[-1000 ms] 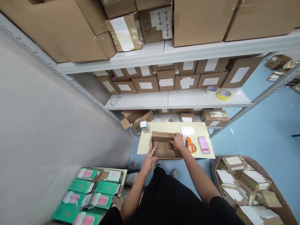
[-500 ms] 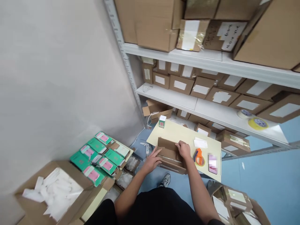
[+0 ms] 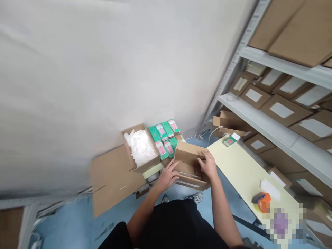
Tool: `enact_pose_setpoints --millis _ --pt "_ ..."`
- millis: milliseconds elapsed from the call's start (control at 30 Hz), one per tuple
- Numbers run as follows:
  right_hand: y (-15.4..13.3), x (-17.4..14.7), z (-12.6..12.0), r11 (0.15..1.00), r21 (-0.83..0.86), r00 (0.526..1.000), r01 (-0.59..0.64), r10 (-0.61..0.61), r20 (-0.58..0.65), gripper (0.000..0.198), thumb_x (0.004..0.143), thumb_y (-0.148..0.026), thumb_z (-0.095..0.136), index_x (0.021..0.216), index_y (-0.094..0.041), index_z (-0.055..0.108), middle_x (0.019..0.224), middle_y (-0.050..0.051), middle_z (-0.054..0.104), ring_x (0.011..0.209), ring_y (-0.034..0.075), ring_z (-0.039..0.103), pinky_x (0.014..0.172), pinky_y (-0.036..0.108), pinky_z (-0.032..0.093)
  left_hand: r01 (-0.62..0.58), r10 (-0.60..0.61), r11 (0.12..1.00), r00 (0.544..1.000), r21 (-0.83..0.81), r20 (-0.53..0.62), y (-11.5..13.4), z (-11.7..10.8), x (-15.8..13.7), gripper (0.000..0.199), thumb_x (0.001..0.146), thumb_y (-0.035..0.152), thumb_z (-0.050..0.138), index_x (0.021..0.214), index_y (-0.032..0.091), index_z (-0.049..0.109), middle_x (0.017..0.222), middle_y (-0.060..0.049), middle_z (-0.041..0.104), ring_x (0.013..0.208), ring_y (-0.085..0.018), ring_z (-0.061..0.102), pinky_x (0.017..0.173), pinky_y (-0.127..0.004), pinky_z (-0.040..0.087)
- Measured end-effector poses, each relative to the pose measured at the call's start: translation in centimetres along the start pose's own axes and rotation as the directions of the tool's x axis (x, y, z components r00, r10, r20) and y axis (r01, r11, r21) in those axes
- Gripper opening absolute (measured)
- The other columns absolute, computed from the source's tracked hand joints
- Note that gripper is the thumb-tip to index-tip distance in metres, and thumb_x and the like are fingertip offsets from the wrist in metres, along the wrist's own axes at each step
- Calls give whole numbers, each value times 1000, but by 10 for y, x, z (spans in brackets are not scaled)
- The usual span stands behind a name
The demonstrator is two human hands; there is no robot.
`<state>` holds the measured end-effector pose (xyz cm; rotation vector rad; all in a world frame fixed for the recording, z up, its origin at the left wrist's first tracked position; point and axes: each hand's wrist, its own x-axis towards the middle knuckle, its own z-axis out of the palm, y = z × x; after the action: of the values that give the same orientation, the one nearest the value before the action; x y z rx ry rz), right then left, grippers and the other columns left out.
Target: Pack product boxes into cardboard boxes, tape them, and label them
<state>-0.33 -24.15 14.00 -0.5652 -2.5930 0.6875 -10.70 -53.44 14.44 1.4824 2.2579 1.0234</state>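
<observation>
Between my two hands is an open cardboard box (image 3: 190,159), off the table and above the floor. My left hand (image 3: 168,175) grips its left end, with the fingers over the rim. On the right end, my right hand (image 3: 208,164) is closed around the wall, thumb toward the inside. The box's inside shows bare brown cardboard as far as I can see; part of the bottom is hidden. Just beyond its left side lie several green-and-pink packages (image 3: 160,130) in rows.
A large open carton (image 3: 147,167) with white packing pieces (image 3: 141,147) stands left, against the wall. To the right, a pale table (image 3: 233,166) carries a small green box (image 3: 229,141), an orange tape dispenser (image 3: 263,201) and white paper (image 3: 269,189). Shelves (image 3: 272,124) hold labelled cartons.
My view has swung left, away from the shelves. The cardboard box has come off the table's edge toward the green packages, still held in both hands.
</observation>
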Motion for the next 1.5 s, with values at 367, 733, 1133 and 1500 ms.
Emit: enact_pose_setpoints --millis 367,733,1133,1500 --pt "-174 50 117 901 242 900 361 -404 162 44 93 -35 61 135 -20 64 137 16 64 131 32 57 114 54 46 340 -318 939 911 44 -263 -27 -57 -176 20 97 18 58 97 24 76 167 -3 37 158 -32 23 121 -55 41" --pt "-249 94 235 888 203 683 412 -448 577 61 84 -29 74 142 -19 59 158 19 45 146 34 44 119 49 38 620 -573 783 683 -54 -453 -25 -16 -270 19 97 20 58 93 24 76 165 -6 39 158 -33 24 117 -58 44" --pt "-270 126 352 796 275 144 539 -408 901 120 51 -22 98 157 -33 44 171 18 24 122 31 69 102 33 52 740 -669 661 503 -127 -547 1 14 -223 20 99 22 56 93 23 75 166 -7 38 159 -32 22 118 -55 44" --pt "-264 127 353 733 249 256 633 -502 826 45 66 -7 76 111 -14 77 114 16 78 108 30 72 95 32 52 750 -673 646 472 -142 -569 8 15 -220 17 94 17 60 92 23 75 167 -7 37 158 -32 24 119 -57 43"
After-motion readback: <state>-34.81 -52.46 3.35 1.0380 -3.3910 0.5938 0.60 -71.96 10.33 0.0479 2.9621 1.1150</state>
